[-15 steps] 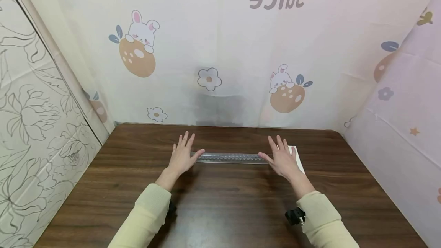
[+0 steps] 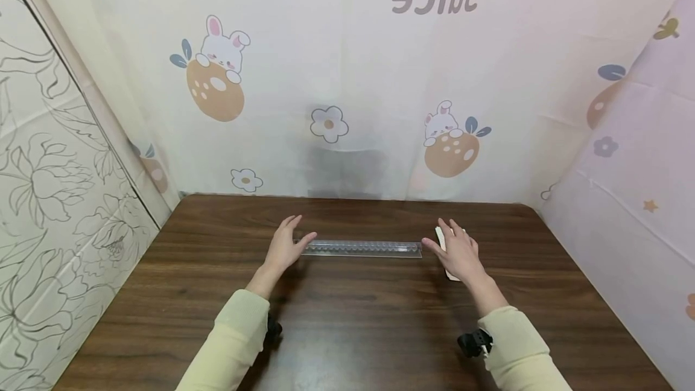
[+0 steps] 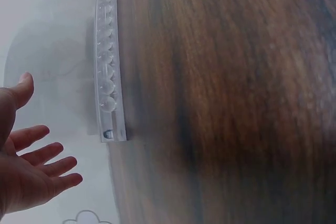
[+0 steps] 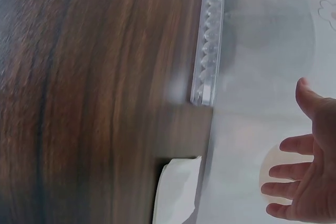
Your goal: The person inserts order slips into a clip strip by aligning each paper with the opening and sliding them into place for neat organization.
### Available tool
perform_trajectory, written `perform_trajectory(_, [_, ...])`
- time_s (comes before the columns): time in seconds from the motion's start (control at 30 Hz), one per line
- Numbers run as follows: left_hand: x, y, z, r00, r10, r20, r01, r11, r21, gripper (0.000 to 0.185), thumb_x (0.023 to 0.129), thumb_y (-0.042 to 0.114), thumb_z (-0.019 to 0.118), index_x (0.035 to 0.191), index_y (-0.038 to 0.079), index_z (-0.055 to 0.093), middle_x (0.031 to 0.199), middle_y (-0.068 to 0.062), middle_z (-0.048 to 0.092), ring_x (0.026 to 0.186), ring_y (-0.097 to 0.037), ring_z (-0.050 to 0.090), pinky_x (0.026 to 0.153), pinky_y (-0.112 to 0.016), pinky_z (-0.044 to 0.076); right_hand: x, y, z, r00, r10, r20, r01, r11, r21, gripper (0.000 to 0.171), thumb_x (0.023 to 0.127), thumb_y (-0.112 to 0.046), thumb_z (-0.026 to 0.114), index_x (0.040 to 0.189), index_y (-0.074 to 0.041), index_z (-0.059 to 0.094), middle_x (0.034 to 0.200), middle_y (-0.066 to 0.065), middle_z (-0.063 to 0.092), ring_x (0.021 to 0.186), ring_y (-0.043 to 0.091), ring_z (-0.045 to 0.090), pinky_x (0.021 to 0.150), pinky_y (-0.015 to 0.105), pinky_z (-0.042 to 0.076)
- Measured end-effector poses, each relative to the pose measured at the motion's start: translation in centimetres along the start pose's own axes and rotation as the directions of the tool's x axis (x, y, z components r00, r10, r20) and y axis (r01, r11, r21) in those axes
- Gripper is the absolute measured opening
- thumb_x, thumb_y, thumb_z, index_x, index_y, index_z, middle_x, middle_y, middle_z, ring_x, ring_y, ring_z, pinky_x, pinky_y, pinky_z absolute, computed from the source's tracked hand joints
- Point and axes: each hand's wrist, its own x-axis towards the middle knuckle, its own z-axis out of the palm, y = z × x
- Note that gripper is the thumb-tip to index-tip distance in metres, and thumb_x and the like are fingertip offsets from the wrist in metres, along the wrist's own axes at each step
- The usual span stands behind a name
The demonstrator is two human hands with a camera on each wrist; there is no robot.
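A long, narrow strip of clear plastic (image 2: 361, 249) lies crosswise on the table, with a row of clear round balls or bumps (image 3: 107, 86) along it. My left hand (image 2: 282, 250) hovers by its left end, thumb apart from the fingers, holding nothing. Off the strip's right end is my right hand (image 2: 461, 256), also holding nothing, with its fingers spread. Beneath the right hand lies a flat white stack (image 4: 177, 190), perhaps folded cloth or paper, which the hand partly hides in the head view.
The brown wood-grain table (image 2: 347, 318) ends at a pale printed curtain (image 2: 342, 47) behind it. More printed cloth (image 2: 641, 198) hangs along the right side, and a flower-patterned panel (image 2: 54, 186) stands at the left.
The right hand has shifted right, off the strip's end and further over the white stack. My left hand has moved slightly left and its fingers are more bent. The strip stays in place.
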Motion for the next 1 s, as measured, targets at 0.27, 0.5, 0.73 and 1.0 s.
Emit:
perform_trajectory(0.27, [0.2,-0.8,0.3,0.997,-0.057,-0.049,0.052,0.993,-0.108,0.054,0.079,0.022,0.068,0.121,-0.006,0.05,0.123,-0.025,0.046,0.115,-0.037,0.04,0.094,-0.046,0.033,0.0,1.2,-0.1,0.999,0.047,-0.009,-0.047,0.999,0.01,0.071,0.089,-0.045,0.047,0.133,0.007,0.03,0.131,0.033,0.027,0.116,0.05,0.028,0.085,0.065,0.023])
perform_trajectory(0.5, [0.4,-1.2,0.7,0.988,-0.152,-0.032,0.143,0.973,-0.183,0.049,0.077,0.018,0.071,0.117,-0.005,0.055,0.117,-0.022,0.052,0.108,-0.034,0.048,0.085,-0.045,0.04,-0.1,2.2,0.0,0.996,0.087,-0.005,-0.087,0.994,0.06,0.067,0.09,-0.04,0.047,0.131,0.011,0.032,0.129,0.035,0.03,0.117,0.049,0.027,0.088,0.063,0.022])
perform_trajectory(0.73, [0.8,-1.7,0.9,0.974,-0.225,-0.036,0.21,0.948,-0.24,0.046,0.073,0.017,0.073,0.111,-0.005,0.059,0.109,-0.02,0.058,0.102,-0.032,0.052,0.082,-0.043,0.043,0.2,3.5,0.4,0.992,0.093,-0.083,-0.083,0.989,0.12,0.06,0.09,-0.034,0.051,0.124,0.015,0.04,0.119,0.036,0.041,0.109,0.048,0.038,0.089,0.053,0.031])
perform_trajectory(1.0, [1.6,-3.4,2.0,0.965,-0.25,-0.077,0.224,0.941,-0.255,0.039,0.069,0.02,0.077,0.098,-0.003,0.066,0.096,-0.016,0.064,0.089,-0.027,0.057,0.076,-0.037,0.045,0.3,4.8,0.6,0.981,0.161,-0.111,-0.139,0.973,0.183,0.056,0.09,-0.032,0.052,0.12,0.014,0.044,0.113,0.035,0.048,0.101,0.046,0.047,0.083,0.05,0.038])
